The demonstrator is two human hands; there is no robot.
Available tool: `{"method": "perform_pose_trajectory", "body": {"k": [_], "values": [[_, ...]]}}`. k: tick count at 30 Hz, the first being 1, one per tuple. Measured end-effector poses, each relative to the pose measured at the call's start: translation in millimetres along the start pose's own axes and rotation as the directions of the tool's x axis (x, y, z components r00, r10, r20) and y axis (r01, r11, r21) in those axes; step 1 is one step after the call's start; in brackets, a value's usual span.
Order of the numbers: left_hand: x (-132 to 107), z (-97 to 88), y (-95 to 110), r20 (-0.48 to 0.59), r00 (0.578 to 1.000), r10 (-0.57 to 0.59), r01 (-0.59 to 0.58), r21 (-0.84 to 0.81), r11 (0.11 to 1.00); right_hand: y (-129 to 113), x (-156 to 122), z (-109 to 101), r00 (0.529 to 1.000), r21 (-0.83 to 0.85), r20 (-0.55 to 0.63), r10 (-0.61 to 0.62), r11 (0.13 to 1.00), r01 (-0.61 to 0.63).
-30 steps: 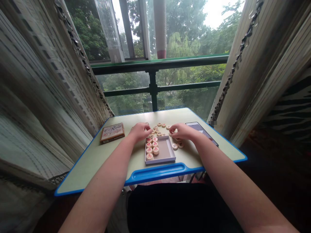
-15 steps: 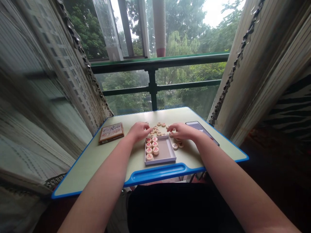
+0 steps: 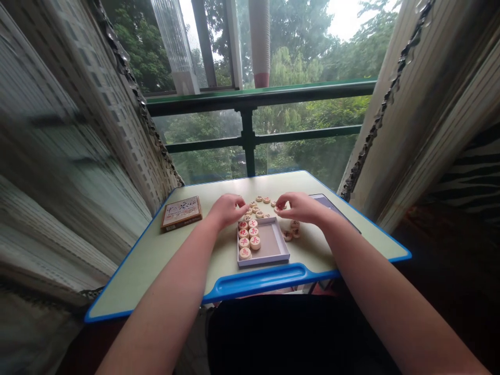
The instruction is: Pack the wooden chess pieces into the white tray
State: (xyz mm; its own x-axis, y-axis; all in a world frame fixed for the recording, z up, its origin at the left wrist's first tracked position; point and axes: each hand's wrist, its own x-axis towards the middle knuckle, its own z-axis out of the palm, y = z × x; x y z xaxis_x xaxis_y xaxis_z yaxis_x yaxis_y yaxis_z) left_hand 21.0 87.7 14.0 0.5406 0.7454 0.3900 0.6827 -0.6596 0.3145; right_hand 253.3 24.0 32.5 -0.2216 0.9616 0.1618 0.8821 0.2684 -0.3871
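A shallow white box tray (image 3: 284,240) lies on the table, with round wooden Chinese chess pieces (image 3: 255,243) with red characters stacked in two columns along its left side. Just beyond its far left corner is my left hand (image 3: 229,210), fingers curled towards the thumb; what they hold, if anything, is hidden. My right hand (image 3: 300,207), beyond the far right corner, pinches a chess piece (image 3: 277,209) at its fingertips. Between the hands and behind the tray several loose pieces (image 3: 259,214) are scattered. A few more pieces (image 3: 296,233) lie right of the tray, below my right wrist.
The pale table (image 3: 136,271) has a blue rim and a blue pencil groove (image 3: 260,278) at its front. A printed box lid (image 3: 182,212) lies at the left. A dark-edged flat tablet (image 3: 336,211) is partly behind my right arm. Curtains and a green railing (image 3: 273,97) stand beyond.
My right hand has closed its fingertips around a piece and shifted slightly. My left hand has curled in more. The whole view has shifted a little, so the table appears further right.
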Motion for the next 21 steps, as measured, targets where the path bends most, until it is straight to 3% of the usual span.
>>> {"method": "perform_pose_trajectory", "body": {"k": [3, 7, 10, 13, 17, 21], "values": [[1, 1.3, -2, 0.007, 1.0, 0.007, -0.008, 0.015, 1.0, -13, -9, -4, 0.986, 0.09, 0.021, -0.164, 0.983, 0.162], [1, 2.7, -4, 0.025, 1.0, 0.007, -0.008, 0.053, 0.999, -31, -19, -5, 0.909, 0.165, 0.23, -0.347, 0.935, 0.315], [1, 3.0, -5, 0.039, 0.999, 0.013, -0.016, 0.07, 0.997, -36, -22, -3, 0.869, 0.171, 0.328, -0.37, 0.928, 0.33], [2, 2.7, -5, 0.044, 0.999, 0.019, -0.022, 0.069, 0.997, -35, -22, -3, 0.858, 0.182, 0.382, -0.342, 0.939, 0.293], [1, 1.9, -5, 0.035, 0.999, 0.012, -0.014, 0.067, 0.998, -32, -22, -4, 0.874, 0.186, 0.37, -0.314, 0.947, 0.262], [1, 1.4, -5, 0.037, 0.999, 0.011, -0.014, 0.059, 0.998, -32, -22, -2, 0.874, 0.115, 0.342, -0.346, 0.938, 0.326]]}}
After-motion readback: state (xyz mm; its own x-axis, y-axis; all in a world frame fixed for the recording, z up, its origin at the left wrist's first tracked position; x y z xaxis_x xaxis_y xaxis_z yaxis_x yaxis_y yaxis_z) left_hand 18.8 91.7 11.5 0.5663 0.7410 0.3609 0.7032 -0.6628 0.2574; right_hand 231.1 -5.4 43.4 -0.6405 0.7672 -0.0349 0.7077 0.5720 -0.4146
